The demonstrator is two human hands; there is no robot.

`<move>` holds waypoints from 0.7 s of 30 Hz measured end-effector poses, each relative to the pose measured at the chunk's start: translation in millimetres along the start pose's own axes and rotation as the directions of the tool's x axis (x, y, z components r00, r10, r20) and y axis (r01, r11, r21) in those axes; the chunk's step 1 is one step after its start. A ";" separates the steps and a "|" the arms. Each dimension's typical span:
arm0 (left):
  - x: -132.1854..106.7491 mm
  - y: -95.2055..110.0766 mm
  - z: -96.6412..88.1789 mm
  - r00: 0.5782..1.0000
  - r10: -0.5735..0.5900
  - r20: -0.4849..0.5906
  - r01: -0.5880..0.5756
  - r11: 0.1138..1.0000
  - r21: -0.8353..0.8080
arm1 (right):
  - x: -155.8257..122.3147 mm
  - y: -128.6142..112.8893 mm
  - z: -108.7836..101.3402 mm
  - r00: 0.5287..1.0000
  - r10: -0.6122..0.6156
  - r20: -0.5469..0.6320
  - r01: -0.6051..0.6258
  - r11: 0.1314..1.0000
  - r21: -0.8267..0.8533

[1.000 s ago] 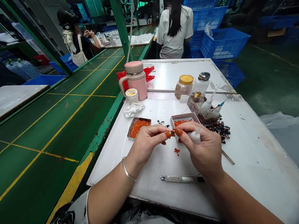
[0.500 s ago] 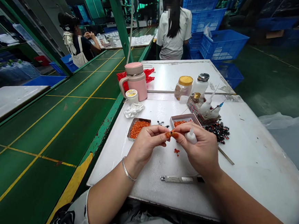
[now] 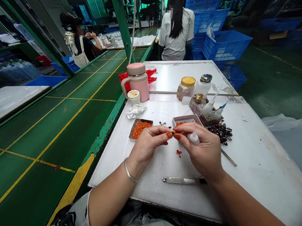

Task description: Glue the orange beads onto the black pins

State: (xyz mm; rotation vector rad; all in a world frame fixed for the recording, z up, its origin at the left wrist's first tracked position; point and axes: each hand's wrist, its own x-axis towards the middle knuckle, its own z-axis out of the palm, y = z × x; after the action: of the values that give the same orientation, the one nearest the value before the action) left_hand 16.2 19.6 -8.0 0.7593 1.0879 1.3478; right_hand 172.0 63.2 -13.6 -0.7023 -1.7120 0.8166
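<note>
My left hand (image 3: 154, 141) and my right hand (image 3: 203, 148) meet above the white table, thumbs and forefingers pinched on a tiny dark piece (image 3: 173, 133). Its kind is too small to make out. A small white squeeze bottle (image 3: 194, 138) sits within my right hand, its nozzle pointing up. Left of my fingers is an open box of orange bits (image 3: 141, 129). Behind them stands a second box with orange pieces (image 3: 185, 120), partly hidden by my right hand. A few orange bits (image 3: 178, 152) lie loose below my fingertips, and small black parts (image 3: 162, 123) lie just beyond.
A pile of black parts (image 3: 221, 132) lies to the right, by a tray of bottles (image 3: 202, 111). A pen-like tool (image 3: 182, 181) lies in front. At the back stand a pink mug (image 3: 139, 82) and jars (image 3: 186, 88). A green conveyor (image 3: 68, 127) runs along the left.
Both hands stay almost in place, still pinched together. The dark piece between the fingertips shows slightly more now. Nothing on the table has visibly moved.
</note>
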 end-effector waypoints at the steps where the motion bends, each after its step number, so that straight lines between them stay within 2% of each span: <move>1: 0.0 0.0 0.1 1.000 -0.007 -0.014 0.006 0.999 -0.035 | 0.1 -0.1 0.1 1.000 0.019 0.002 -0.019 1.000 -0.001; 6: -0.3 0.1 -0.4 0.999 -0.012 -0.039 0.006 0.988 -0.156 | 1.4 -0.4 1.9 0.994 0.102 0.034 -0.101 0.994 -0.037; 13: -0.1 -1.5 -0.5 0.999 0.028 -0.032 -0.032 0.991 -0.132 | 0.9 0.9 5.7 0.975 0.167 0.146 -0.155 0.984 -0.087; 21: 1.3 -1.5 -1.7 0.993 0.082 -0.082 -0.092 0.988 -0.127 | 0.3 1.1 7.0 0.976 0.171 0.133 -0.162 0.984 -0.076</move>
State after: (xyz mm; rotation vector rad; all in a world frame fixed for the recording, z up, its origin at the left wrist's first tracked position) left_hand 15.0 20.4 -10.2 0.6698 1.0246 1.5175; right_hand 165.3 62.8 -15.7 -0.8596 -1.8284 0.9488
